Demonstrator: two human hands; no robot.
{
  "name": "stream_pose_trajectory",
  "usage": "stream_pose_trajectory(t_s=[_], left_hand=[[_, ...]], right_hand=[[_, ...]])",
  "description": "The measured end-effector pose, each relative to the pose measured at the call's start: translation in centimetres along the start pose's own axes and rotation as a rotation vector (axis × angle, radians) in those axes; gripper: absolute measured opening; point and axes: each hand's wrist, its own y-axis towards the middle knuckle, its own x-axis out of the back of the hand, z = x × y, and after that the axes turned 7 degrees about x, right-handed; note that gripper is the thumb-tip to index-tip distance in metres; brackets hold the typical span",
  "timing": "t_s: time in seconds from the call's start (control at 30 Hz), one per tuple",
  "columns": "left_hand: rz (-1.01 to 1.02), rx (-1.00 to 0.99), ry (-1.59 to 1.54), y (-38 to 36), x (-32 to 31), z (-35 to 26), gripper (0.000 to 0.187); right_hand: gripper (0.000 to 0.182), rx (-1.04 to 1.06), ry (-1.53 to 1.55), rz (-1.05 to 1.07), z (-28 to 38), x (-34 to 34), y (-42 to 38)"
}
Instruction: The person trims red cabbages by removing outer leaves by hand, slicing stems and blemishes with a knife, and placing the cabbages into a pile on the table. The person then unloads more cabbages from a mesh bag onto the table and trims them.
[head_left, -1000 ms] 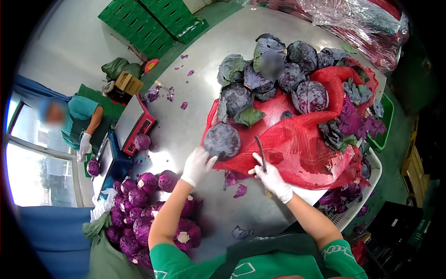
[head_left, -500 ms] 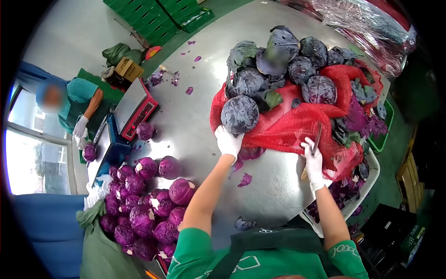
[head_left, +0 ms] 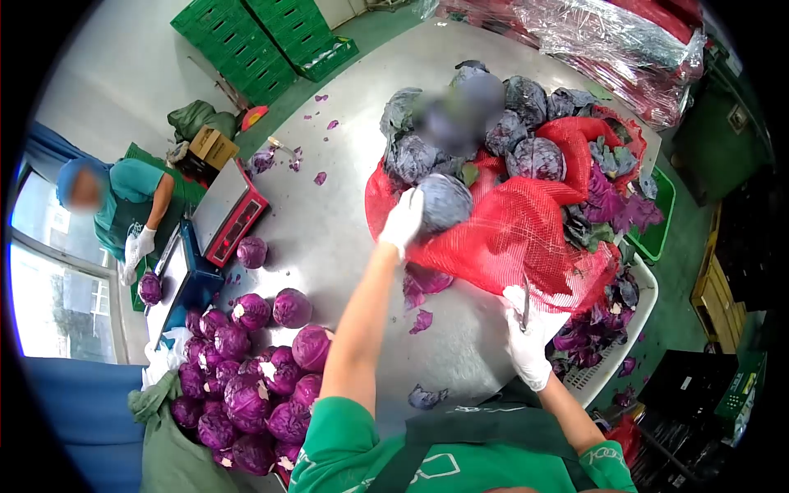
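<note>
My left hand [head_left: 403,220], in a white glove, grips the left side of a dull, unpeeled red cabbage [head_left: 445,203] at the front of the heap. This cabbage sits on a red mesh sack [head_left: 509,234] and looks slightly blurred. In my gloved right hand [head_left: 528,345] is a knife [head_left: 526,302], its dark blade pointing away from me in front of the sack's near edge. Several more unpeeled red cabbages [head_left: 536,159] lie behind, partly on the sack. Loose purple leaves [head_left: 427,279] lie on the metal table below my left hand.
Peeled red cabbages [head_left: 248,398] are piled at the left, near a red scale [head_left: 238,220]. At the right stand a white basket of leaf scraps [head_left: 649,300] and a green crate [head_left: 660,215]. A co-worker [head_left: 136,201] stands at the far left, gloved hands above a cabbage.
My left hand has moved up the cabbage's left side, and the cabbage has shifted or turned. My right hand with the knife has drawn back and left. The whole view has shifted slightly.
</note>
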Motion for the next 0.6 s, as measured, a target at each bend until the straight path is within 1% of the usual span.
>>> stream_pose_trajectory(t_s=[0.03,0.07,0.1,0.13,0.2,0.23,0.27,0.3,0.33,0.4,0.43,0.47,0.53,0.57,0.6], left_hand=[[-0.057,-0.003,-0.020,-2.8,-1.1,-2.3,0.056],[-0.237,-0.285,0.177,-4.3,-3.4,-1.1,0.061],[-0.142,-0.344,0.315,-7.4,-3.6,-3.6,0.068],[-0.262,-0.627,0.407,-9.3,-4.9,-3.3,0.071],[-0.104,-0.666,0.071,-10.5,-6.7,-3.4,0.069],[-0.147,-0.533,0.002,-10.4,-7.4,-3.7,0.067],[-0.186,-0.402,-0.064,-9.9,-8.1,-4.1,0.065],[-0.049,-0.463,0.000,-7.6,-9.3,-1.9,0.065],[0.146,-0.547,0.188,-7.7,-9.5,-2.6,0.064],[0.445,-0.407,-0.231,-10.0,-11.6,-4.9,0.063],[0.456,-0.412,-0.209,-12.1,-11.8,-6.5,0.062],[0.447,-0.486,-0.231,-13.1,-13.0,-6.2,0.062],[0.364,-0.609,-0.080,-15.7,-14.1,-6.6,0.063],[0.379,-0.631,-0.075,-16.9,-14.2,-6.8,0.064],[0.335,-0.660,-0.050,-18.4,-14.3,-6.9,0.064]], right_hand=[[0.042,0.091,-0.108,-0.093,-0.5,0.4,-0.3],[0.040,0.101,-0.100,-0.156,0.7,1.0,-0.3],[0.038,0.111,-0.094,-0.219,1.9,1.7,-0.2],[0.033,-0.028,-0.062,-0.227,1.2,2.5,-0.4],[0.029,-0.119,0.094,-0.222,3.9,3.9,0.4],[0.030,-0.109,0.161,-0.243,2.9,4.2,0.7],[0.031,-0.085,0.296,-0.280,2.7,4.3,0.8],[0.032,-0.088,0.282,-0.311,2.7,4.5,1.2],[0.033,-0.090,0.265,-0.342,2.6,4.9,1.7],[0.034,-0.092,0.257,-0.521,1.8,4.9,2.0],[0.036,-0.156,0.290,-0.548,0.9,5.9,1.6],[0.038,-0.220,0.325,-0.577,-0.1,7.0,1.1],[0.039,-0.301,0.384,-0.574,-1.0,8.9,0.2],[0.041,-0.370,0.401,-0.511,-0.8,10.1,-0.6],[0.041,-0.370,0.383,-0.469,-1.0,10.8,-1.4]])
